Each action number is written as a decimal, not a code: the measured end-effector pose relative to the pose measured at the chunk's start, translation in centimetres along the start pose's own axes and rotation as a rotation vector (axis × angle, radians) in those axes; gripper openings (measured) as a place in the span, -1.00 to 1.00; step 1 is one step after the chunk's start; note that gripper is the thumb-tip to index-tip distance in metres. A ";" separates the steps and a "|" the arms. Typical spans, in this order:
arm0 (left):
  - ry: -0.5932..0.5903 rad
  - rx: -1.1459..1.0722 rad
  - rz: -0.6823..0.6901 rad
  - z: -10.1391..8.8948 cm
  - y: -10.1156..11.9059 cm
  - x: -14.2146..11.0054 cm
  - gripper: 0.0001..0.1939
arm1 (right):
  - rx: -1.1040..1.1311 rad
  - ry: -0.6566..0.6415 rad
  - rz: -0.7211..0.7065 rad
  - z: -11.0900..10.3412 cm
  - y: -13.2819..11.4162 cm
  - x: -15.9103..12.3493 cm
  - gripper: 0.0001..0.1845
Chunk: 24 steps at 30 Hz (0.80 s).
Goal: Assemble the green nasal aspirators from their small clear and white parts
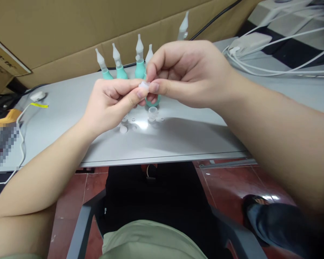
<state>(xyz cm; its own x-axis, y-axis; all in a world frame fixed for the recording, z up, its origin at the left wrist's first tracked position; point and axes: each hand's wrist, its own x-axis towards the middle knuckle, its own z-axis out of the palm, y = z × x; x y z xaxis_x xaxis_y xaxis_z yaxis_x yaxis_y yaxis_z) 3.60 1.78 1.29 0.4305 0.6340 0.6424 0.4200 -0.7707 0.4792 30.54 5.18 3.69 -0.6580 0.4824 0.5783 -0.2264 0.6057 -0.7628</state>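
Note:
My left hand (pixel 110 102) and my right hand (pixel 189 72) meet above the grey table (pixel 178 138). Both pinch a small translucent white plastic piece (pixel 143 85) between their fingertips. A teal ring-shaped part (pixel 153 103) shows just under my right fingers; which fingers hold it is hidden. Behind the hands stands a row of teal bulbs with clear pointed nozzles (pixel 118 66). On the table below the hands lie a small clear cap (pixel 152 114) and several tiny white discs (pixel 123 129).
A cardboard box wall (pixel 70 32) runs along the back of the table. White cables and an adapter (pixel 248 43) lie at the right. A yellow-tagged white cable (pixel 39 105) lies at the left. Below are a black chair (pixel 156 201), red floor tiles and a foot (pixel 259 208).

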 end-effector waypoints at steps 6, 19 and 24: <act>-0.028 -0.003 0.011 -0.3 0.2 -0.1 -0.34 | 0.001 -0.005 0.033 0.0 -0.1 -0.1 -0.60; -0.048 -0.046 -0.003 -0.3 -1.3 0.2 -0.31 | -0.241 0.114 0.006 -0.8 -0.5 -0.4 -0.93; -0.069 -0.049 -0.014 -0.2 -1.2 0.3 -0.29 | -0.101 0.115 0.106 0.0 -1.2 -0.1 -0.79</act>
<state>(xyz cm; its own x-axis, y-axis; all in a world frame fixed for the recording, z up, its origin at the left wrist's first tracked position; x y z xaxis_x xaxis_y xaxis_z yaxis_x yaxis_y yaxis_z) 3.11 2.88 1.01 0.4798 0.6461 0.5935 0.3872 -0.7630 0.5176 30.90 4.45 4.53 -0.5863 0.6124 0.5303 -0.0835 0.6055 -0.7915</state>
